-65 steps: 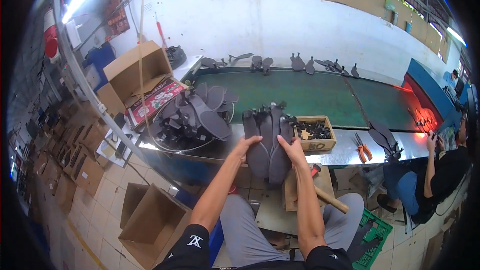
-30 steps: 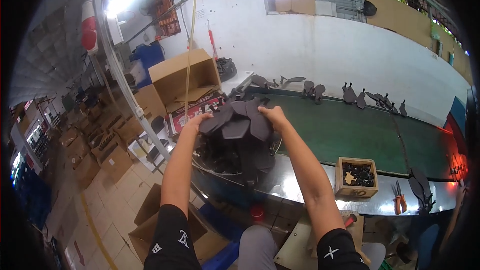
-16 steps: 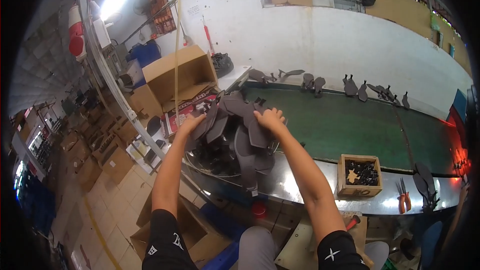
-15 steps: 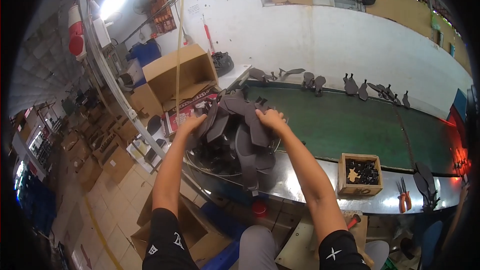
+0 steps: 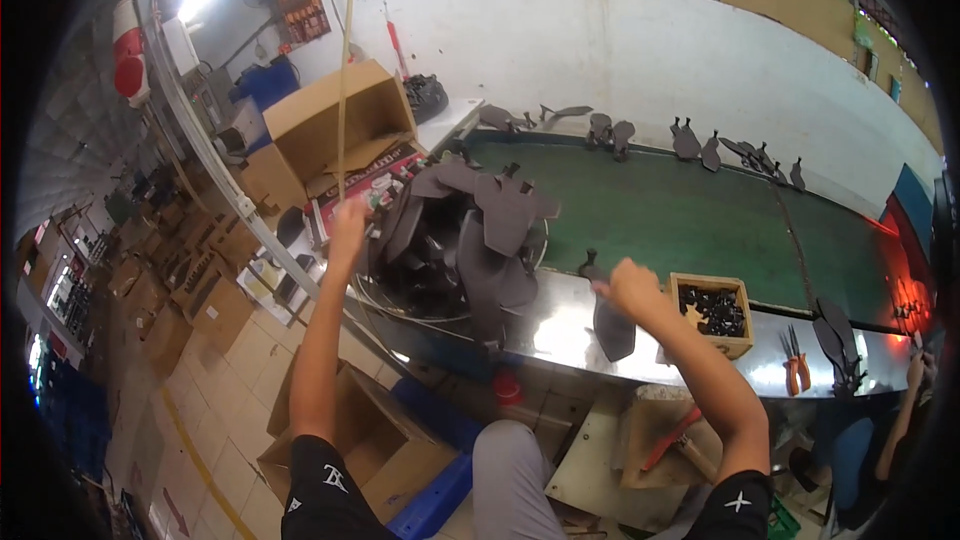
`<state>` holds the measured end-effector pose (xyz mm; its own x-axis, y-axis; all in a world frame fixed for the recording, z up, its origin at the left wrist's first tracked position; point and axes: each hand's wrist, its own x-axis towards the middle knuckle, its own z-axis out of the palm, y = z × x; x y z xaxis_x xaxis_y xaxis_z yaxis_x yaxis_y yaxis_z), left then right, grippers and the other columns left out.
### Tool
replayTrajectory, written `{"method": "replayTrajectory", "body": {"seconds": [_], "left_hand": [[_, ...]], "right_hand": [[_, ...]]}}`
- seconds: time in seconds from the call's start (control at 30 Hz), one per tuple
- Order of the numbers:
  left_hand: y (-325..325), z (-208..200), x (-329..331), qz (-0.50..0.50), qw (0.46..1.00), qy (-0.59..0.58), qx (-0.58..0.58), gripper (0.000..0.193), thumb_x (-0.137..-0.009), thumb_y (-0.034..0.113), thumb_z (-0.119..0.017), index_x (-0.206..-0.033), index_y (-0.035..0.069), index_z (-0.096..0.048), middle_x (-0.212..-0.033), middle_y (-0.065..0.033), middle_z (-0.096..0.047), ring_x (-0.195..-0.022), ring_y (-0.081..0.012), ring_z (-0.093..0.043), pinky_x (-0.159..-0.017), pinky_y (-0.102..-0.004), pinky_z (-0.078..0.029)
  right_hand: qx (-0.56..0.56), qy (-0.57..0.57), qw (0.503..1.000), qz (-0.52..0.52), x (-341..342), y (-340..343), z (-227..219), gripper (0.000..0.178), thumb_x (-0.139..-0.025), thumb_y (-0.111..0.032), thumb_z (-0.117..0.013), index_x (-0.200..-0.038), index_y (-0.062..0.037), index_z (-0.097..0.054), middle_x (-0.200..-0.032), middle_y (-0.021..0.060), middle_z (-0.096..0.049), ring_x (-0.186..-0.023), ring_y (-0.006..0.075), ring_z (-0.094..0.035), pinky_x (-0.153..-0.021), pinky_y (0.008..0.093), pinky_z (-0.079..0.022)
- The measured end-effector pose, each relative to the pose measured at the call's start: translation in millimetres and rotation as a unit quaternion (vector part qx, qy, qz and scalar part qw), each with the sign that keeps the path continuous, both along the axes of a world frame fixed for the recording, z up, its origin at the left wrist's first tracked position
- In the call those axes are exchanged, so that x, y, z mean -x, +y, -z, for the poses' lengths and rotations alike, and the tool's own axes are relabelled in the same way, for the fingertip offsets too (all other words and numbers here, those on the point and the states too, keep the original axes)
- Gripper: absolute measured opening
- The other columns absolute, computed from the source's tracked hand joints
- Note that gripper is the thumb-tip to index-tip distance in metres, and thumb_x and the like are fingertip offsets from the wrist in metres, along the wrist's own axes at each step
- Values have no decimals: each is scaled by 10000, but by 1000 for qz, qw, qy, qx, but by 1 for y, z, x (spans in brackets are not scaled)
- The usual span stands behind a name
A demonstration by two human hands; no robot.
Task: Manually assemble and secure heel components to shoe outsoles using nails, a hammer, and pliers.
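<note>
My right hand (image 5: 635,292) is closed on a dark grey, flat, paddle-shaped piece (image 5: 614,332), held over the metal ledge (image 5: 560,325). A black knobbed end shows beside the fingers. My left hand (image 5: 349,224) is at the left side of a heap of similar grey pieces (image 5: 485,215), its fingers too blurred to make out. The heap fills a round wire-rimmed container (image 5: 400,310). Right of my right hand is a wooden box (image 5: 735,345) with small black parts and a tan scrap in it.
Along the far edge of the green conveyor belt (image 5: 670,210) lie several grey pieces (image 5: 685,140). Orange-handled pliers (image 5: 798,372) and more grey pieces (image 5: 838,340) rest on the ledge. An open carton (image 5: 350,125) stands behind the heap. Another person's hand (image 5: 918,370) is at far right.
My right hand has left the heap and moved right and nearer with a grey piece. My left hand has drawn slightly left. The whole view has shifted a little.
</note>
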<state>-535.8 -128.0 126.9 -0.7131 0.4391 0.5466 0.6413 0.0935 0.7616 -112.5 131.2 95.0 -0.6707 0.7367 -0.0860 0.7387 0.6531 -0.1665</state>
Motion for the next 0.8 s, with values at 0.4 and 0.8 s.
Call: {"method": "replayTrajectory", "body": {"seconds": [0.4,0.8], "left_hand": [[-11,43,-298,-12,982,-86,170,496,-882,424,-690,-1082,-29,-650,-906,-162,-711,-845,-276,-694,-773,-363,-525],[-97,-14,-341,142,968,-149,142,173,-945,173,-628,-927,1,-621,-758,37,-547,-688,-44,-473,-612,-227,-391]], "right_hand": [[-20,10,1000,9,-68,12,107,959,-640,-388,-912,-1239,134,-375,-1210,362,-510,-1141,497,-551,-929,484,-503],[66,128,976,163,-31,-7,110,984,-665,-485,-880,-1282,105,-390,-1295,320,-501,-1215,453,-518,-998,510,-451]]}}
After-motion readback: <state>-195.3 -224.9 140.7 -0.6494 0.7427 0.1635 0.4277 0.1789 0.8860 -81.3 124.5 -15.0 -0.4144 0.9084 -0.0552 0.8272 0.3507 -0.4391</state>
